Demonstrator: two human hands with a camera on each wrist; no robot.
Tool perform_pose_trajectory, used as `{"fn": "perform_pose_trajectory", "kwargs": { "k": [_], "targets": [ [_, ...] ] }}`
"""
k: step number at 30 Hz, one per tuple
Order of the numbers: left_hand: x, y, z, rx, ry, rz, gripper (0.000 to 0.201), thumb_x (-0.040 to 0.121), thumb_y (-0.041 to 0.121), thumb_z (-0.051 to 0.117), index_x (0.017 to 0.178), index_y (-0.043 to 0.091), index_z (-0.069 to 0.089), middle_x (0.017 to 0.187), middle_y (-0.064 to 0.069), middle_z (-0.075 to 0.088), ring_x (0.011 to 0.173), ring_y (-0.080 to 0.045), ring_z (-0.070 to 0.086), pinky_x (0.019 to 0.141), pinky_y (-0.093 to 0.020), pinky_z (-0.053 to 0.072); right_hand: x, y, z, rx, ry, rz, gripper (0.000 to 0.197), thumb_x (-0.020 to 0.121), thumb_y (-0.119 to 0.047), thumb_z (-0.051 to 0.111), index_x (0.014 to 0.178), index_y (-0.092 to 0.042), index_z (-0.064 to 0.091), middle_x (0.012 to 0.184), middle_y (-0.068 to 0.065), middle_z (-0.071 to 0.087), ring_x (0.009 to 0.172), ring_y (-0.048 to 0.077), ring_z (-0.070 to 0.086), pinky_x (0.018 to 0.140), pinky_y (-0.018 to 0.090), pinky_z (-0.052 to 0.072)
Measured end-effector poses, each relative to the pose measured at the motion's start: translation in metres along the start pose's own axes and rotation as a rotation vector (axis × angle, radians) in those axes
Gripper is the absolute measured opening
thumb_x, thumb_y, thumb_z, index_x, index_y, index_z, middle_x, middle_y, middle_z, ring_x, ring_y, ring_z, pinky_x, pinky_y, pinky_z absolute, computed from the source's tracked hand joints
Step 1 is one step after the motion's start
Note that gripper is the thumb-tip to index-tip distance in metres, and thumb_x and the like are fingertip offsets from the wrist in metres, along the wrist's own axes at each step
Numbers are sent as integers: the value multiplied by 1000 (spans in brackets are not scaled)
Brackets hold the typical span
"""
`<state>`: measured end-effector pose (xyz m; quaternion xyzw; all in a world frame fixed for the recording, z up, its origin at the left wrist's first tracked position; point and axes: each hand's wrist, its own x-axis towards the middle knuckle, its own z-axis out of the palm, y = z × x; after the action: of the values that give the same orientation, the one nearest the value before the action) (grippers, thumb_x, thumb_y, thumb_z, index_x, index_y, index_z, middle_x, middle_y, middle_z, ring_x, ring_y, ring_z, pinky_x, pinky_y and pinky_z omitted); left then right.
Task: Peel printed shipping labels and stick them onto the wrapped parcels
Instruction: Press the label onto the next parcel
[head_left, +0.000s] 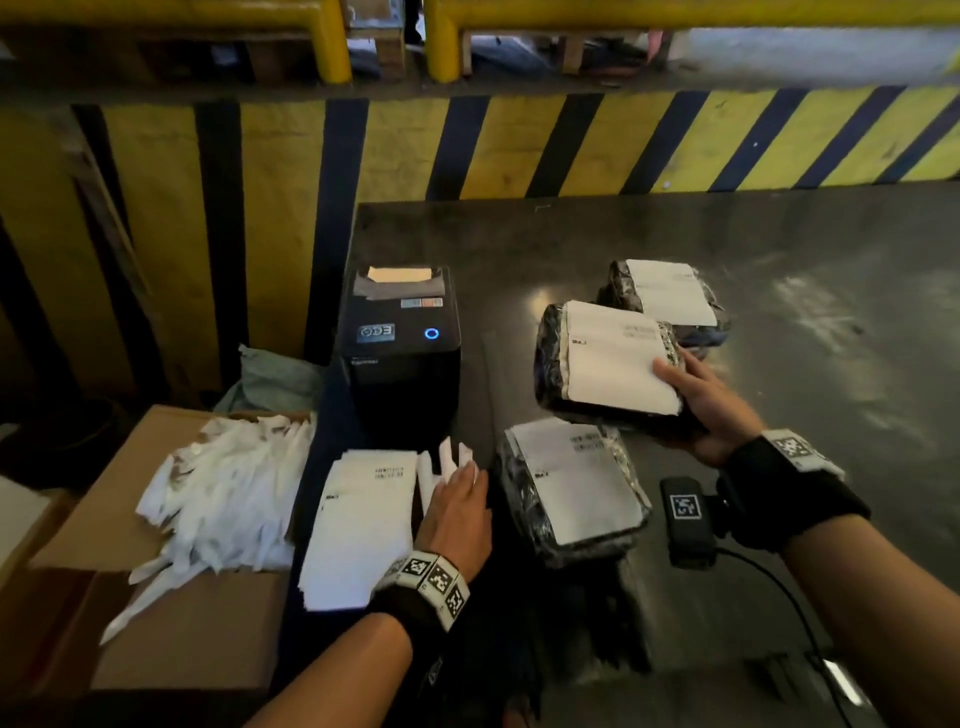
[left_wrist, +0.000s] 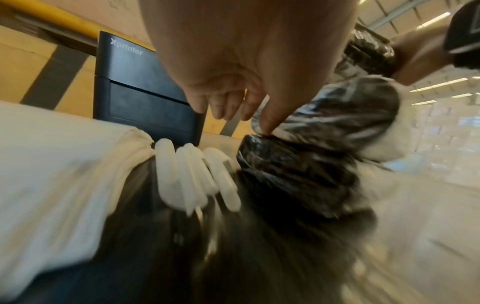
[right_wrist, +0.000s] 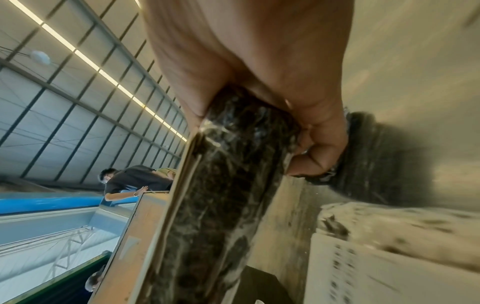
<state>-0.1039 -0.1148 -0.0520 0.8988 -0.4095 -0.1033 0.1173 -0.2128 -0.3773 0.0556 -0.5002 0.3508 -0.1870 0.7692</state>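
- Three labelled parcels are seen on the table (head_left: 779, 234): one (head_left: 571, 493) near its front edge, one (head_left: 670, 293) further back, and one (head_left: 608, 358) lifted clear between them.
- That lifted parcel is gripped at its right end by the right hand (head_left: 698, 400), thumb curled over the label's corner and fingers wrapped underneath; the right wrist view shows the same clamp on the parcel's edge. It is judged to be held this way so it can be carried off to the finished ones.
- Unpeeled labels (head_left: 363, 519) are stacked at the table's left edge, in front of the printer (head_left: 400, 338), presumably so the next one is within reach.
- The left hand (head_left: 457, 512) is held low between that stack and the front parcel, fingers loosely bent and close together, with nothing pinched; the forefinger tip is seen just at the parcel's wrap in the left wrist view, though contact cannot be confirmed.
- Curled backing strips (head_left: 447, 460) lie just beyond the fingertips, and many more are heaped in the box (head_left: 182, 649) off the table's left edge, evidently kept there as waste.
- Label print is too small and blurred to be read.
- Both wrist views are smeared by motion; the undersides of the parcels are hidden, and the right hand's fingers are hidden from the head view.
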Motion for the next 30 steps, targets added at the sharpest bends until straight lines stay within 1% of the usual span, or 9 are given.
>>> {"fn": "perform_pose_trajectory", "kwargs": {
  "k": [7, 11, 14, 16, 19, 22, 25, 28, 30],
  "targets": [
    [-60, 20, 33, 167, -172, 132, 57, 99, 32, 31, 149, 11, 14, 159, -9, 12, 147, -22, 9, 121, -37, 3, -55, 31, -18, -9, 81, -6, 57, 84, -22, 66, 133, -40, 44, 124, 0, 63, 89, 22, 65, 69, 47, 56],
    [-64, 17, 44, 189, -285, 87, 63, 99, 41, 32, 150, 9, 14, 159, -10, 11, 146, -24, 13, 120, -37, 9, -65, 38, -6, -43, 90, -24, 58, 83, -18, 67, 134, -36, 44, 114, -3, 67, 78, 15, 67, 56, 35, 56],
    [-61, 14, 47, 189, -352, 74, 67, 98, 43, 34, 150, 8, 9, 160, -11, 3, 147, -26, 8, 120, -37, 12, -65, 41, 3, -87, 33, -16, 59, 83, -14, 67, 134, -33, 46, 113, 0, 66, 79, 17, 67, 55, 35, 57],
    [-58, 15, 47, 176, -370, 66, 68, 98, 43, 35, 150, 8, 9, 160, -12, 2, 147, -26, 7, 120, -37, 13, -61, 45, 6, -149, -7, -12, 57, 82, -14, 68, 133, -32, 48, 114, 2, 66, 84, 21, 67, 59, 36, 58],
    [-58, 19, 42, 172, -395, 45, 69, 98, 41, 37, 150, 8, 7, 159, -12, 2, 147, -27, 7, 120, -36, 12, -55, 54, 3, -219, -6, -3, 58, 78, -17, 73, 132, -28, 52, 119, 7, 66, 94, 25, 67, 81, 44, 56],
    [-58, 22, 39, 150, -416, 33, 70, 98, 38, 39, 151, 8, 5, 159, -13, 0, 147, -27, 6, 120, -34, 10, -54, 58, -6, -343, -8, -34, 58, 76, -23, 76, 130, -22, 55, 117, 5, 66, 103, 23, 65, 97, 44, 50],
    [-57, 27, 35, 136, -449, 0, 71, 97, 35, 42, 151, 9, 4, 160, -12, -3, 147, -27, 3, 119, -33, 9, -53, 53, -10, -508, -27, -68, 54, 78, -31, 74, 128, -21, 56, 111, -2, 64, 100, 16, 62, 98, 33, 47],
    [-55, 33, 28, 92, -486, -43, 69, 97, 32, 44, 151, 11, 7, 159, -12, 1, 147, -28, 8, 119, -34, 12, -44, 51, -18, -715, -21, -89, 82, 53, -67, 73, 126, -33, 56, 109, -6, 69, 100, 17, 65, 99, 38, 48],
    [-52, 38, 19, 62, -505, -67, 62, 97, 32, 45, 150, 11, 19, 158, -12, 15, 143, -30, 23, 117, -35, 23, -43, 45, -19, -832, -43, -84, 87, 55, -68, 70, 133, -33, 50, 115, -2, 67, 104, 20, 64, 99, 40, 48]
  ]
}}
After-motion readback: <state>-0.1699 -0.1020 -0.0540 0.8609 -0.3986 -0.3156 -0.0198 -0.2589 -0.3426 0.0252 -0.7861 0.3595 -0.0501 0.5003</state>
